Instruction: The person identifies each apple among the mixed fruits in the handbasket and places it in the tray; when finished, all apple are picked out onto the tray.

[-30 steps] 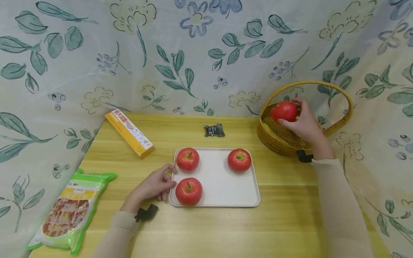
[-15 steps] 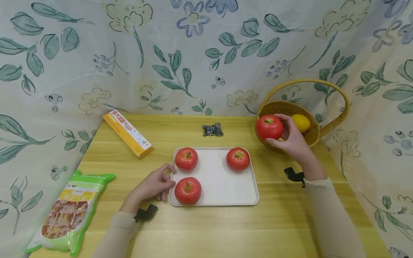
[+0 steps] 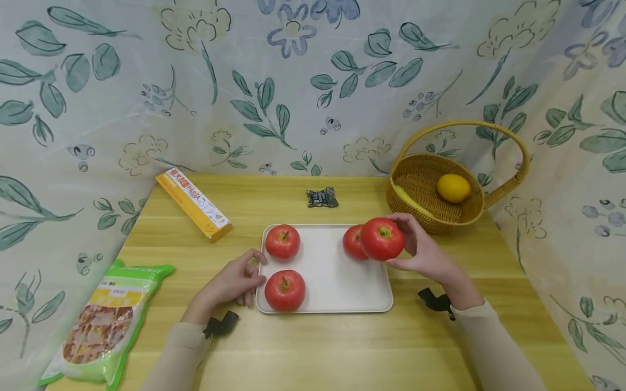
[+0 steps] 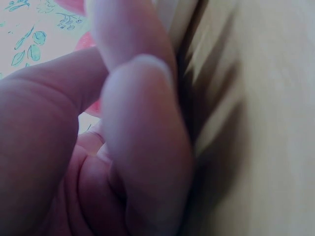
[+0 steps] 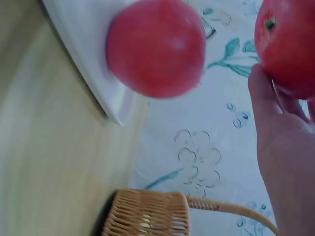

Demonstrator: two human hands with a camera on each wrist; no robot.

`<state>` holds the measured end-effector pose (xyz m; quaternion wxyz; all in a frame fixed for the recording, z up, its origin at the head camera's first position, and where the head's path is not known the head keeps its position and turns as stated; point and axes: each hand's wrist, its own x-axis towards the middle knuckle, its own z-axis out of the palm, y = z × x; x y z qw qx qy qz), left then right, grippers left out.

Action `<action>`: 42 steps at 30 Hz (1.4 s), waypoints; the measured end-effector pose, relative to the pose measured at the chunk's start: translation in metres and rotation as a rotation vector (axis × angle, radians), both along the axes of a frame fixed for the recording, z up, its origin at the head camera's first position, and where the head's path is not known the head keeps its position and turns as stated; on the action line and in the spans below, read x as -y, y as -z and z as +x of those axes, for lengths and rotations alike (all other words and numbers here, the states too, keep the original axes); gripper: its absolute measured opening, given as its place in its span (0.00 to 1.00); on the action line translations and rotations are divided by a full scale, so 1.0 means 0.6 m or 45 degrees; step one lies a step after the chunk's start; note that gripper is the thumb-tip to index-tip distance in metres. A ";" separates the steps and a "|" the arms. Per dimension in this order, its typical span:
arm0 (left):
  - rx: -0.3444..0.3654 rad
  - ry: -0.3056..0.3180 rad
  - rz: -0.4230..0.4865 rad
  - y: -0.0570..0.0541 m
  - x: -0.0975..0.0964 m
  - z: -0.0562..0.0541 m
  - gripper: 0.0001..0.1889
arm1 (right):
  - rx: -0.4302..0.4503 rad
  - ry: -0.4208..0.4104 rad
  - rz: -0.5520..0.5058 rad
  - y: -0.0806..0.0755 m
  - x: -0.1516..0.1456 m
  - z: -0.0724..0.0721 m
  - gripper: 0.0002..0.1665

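Observation:
My right hand (image 3: 423,250) grips a red apple (image 3: 382,239) between thumb and fingers, above the right side of a white tray (image 3: 332,293). Behind that apple, partly covered by it, another apple (image 3: 353,242) sits on the tray. Two more apples stand along the tray's left side, a back one (image 3: 282,242) and a front one (image 3: 285,290). The right wrist view shows the held apple (image 5: 290,49) raised clear of the tray. My left hand (image 3: 235,279) rests at the tray's left edge with loosely bent fingers (image 4: 142,128), holding nothing.
At the back right, a wicker basket (image 3: 415,218) with a tall handle contains a lemon (image 3: 454,188) and a yellow, banana-like fruit (image 3: 413,202). A pasta box (image 3: 195,203), a small black packet (image 3: 323,197) and a green-edged food bag (image 3: 105,323) lie around the tray.
My right hand has carried the apple out of the basket, leftward and toward me, over the tray. The lemon in the basket has come into view. My left hand stays in place.

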<state>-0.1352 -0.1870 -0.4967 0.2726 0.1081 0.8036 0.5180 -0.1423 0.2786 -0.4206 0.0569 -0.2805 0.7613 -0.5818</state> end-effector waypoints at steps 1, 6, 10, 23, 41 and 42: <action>0.002 -0.001 0.000 0.000 0.000 0.000 0.20 | 0.025 -0.029 0.021 0.005 0.003 0.005 0.52; 0.005 -0.008 -0.004 0.000 0.001 0.000 0.20 | 0.195 -0.153 0.146 0.029 0.016 0.024 0.52; 0.003 -0.009 -0.002 0.000 0.000 0.001 0.20 | 0.349 -0.238 0.214 0.050 0.024 0.031 0.51; -0.005 -0.009 -0.006 0.004 -0.003 0.005 0.19 | 0.510 -0.418 0.356 0.079 0.023 0.034 0.49; 0.015 -0.017 -0.015 0.003 0.000 0.005 0.19 | 0.407 -0.357 0.622 0.070 0.031 0.042 0.54; 0.013 -0.016 -0.016 0.004 0.000 0.005 0.19 | 0.410 -0.358 0.621 0.069 0.030 0.042 0.54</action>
